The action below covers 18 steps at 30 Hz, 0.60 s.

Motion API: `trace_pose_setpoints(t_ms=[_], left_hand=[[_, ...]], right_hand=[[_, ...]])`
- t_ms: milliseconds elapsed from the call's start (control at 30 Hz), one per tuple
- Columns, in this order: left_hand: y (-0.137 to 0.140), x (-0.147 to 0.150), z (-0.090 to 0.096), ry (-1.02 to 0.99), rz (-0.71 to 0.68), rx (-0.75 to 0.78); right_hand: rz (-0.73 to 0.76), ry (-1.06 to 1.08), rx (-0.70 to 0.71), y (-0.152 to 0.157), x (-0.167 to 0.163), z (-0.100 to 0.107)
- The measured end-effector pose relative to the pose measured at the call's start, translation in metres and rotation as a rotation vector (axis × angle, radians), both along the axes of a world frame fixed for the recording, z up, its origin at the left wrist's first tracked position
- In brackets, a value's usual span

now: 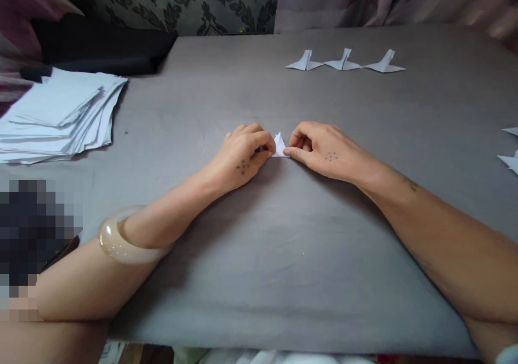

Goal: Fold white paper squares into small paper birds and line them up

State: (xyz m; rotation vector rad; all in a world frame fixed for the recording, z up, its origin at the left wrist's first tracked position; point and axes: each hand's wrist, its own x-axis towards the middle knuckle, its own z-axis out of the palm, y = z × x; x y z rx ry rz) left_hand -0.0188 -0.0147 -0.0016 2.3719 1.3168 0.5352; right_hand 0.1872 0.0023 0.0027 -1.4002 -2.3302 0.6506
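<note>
A small folded white paper figure (280, 145) stands at the middle of the grey table, with a pointed tip rising at its centre. My left hand (250, 147) pinches its left side between thumb and fingers. On the opposite side, my right hand (319, 147) grips the right edge, thumb in front and fingers curled. Both hands cover the figure's outer ends, so only its middle shows. Beyond them, a row of three folded paper birds (343, 60) sits toward the back of the table, their wings nearly touching.
A stack of white paper sheets (60, 118) lies at the left, in front of a dark folded cloth (105, 45). More folded paper pieces (510, 159) show at the right edge. The grey table (259, 277) ends near my body; curtains hang behind it.
</note>
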Motion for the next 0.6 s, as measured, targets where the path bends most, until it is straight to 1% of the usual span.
trace_pose_setpoints(t_ms=[67,133,167,233,333,467,533,600], left_hand=[[-0.007,0.005,0.007,0.185,-0.052,0.092],[-0.014,0.011,0.016,0.377,-0.130,0.149],[-0.018,0.014,0.020,0.456,-0.160,0.155],[-0.025,0.019,0.026,0.559,-0.168,0.133],[-0.031,0.022,0.029,0.605,-0.164,0.101],[-0.035,0.024,0.030,0.637,-0.161,0.103],[-0.037,0.024,0.032,0.649,-0.157,0.102],[-0.037,0.023,0.035,0.644,-0.147,0.083]], right_hand=[[0.048,0.044,0.020,0.000,0.002,-0.002],[0.096,0.052,0.071,-0.003,0.002,-0.004],[0.116,0.035,0.099,-0.005,0.002,-0.004],[0.143,-0.045,0.150,-0.012,0.000,-0.001],[0.161,-0.240,0.187,-0.026,-0.003,0.009],[0.185,-0.510,0.223,-0.043,-0.008,0.021],[0.183,-0.583,0.248,-0.047,-0.009,0.022],[0.183,-0.584,0.270,-0.048,-0.008,0.018]])
